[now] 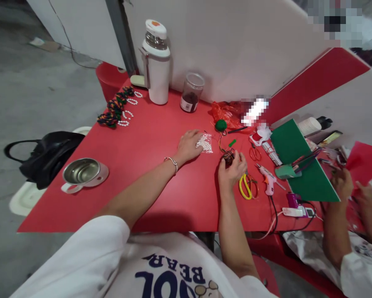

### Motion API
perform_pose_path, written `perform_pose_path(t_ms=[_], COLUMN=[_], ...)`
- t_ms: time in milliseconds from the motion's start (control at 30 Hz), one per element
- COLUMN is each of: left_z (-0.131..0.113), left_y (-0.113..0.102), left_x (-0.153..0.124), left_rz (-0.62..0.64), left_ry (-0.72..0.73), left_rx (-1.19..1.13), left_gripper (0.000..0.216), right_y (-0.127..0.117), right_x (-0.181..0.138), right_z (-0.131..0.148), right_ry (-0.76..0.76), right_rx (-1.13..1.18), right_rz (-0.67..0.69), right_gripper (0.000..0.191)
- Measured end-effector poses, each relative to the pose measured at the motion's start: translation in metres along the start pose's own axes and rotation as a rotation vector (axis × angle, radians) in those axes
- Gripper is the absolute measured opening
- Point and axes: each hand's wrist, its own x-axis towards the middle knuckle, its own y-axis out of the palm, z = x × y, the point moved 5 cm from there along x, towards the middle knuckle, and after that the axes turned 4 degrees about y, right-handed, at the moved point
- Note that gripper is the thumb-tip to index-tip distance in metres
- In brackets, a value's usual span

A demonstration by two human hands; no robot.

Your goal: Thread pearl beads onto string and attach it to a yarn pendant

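Note:
My left hand rests on the table with its thumb and fingers at the left edge of a small clear bag of white beads. Between the thumb and fingers of my right hand is a small dark, multicoloured bundle of cord, partly hidden by the fingers. Thin strands run up from it toward a green yarn ball. A small green strip lies just beyond the right hand. Yellow-handled scissors are beside that hand's wrist.
Dark braided bundles with white bead loops line the left back. A steel cup, white flask and jar stand around. Rightward are a pink glue gun, green divider and another person's hands.

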Motion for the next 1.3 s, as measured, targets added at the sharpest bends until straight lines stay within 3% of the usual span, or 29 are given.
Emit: perform_pose_path(t_ms=[67,200,267,400,567,700,867,1067,1300], left_z=[0.005,0.015,0.017,0.015,0.012,0.013,0.017,0.03,0.028], left_y=[0.001,-0.002,-0.003,-0.004,-0.002,-0.005,-0.007,0.003,0.001], left_x=[0.001,0.004,0.004,0.003,0.004,0.004,0.005,0.008,0.01], left_rz=[-0.03,-0.117,-0.132,-0.118,-0.078,-0.098,-0.159,-0.192,-0.199], left_ry=[-0.014,-0.064,-0.079,-0.077,-0.069,-0.128,-0.202,-0.412,-0.357], left_rx=[-0.027,-0.081,-0.094,-0.073,-0.058,-0.12,-0.345,-0.628,-0.43], left_gripper=[0.052,0.047,0.046,0.045,0.043,0.04,0.033,0.035,0.031], right_y=[-0.002,0.027,0.047,0.074,0.08,0.079,0.083,0.091,0.089], right_x=[-0.002,-0.005,0.003,0.024,0.029,0.028,0.033,0.034,0.033], right_z=[0.018,0.063,0.07,0.055,0.038,0.032,0.024,0.02,0.024], right_ry=[-0.05,-0.208,-0.165,0.065,0.185,0.212,0.224,0.208,0.195], right_rx=[0.015,0.171,0.148,-0.009,-0.088,-0.073,0.11,0.326,0.326], right_rz=[-0.011,0.254,0.329,0.398,0.437,0.496,0.454,0.416,0.39], right_gripper=[0.05,0.049,0.053,0.054,0.044,0.038,0.034,0.035,0.031])
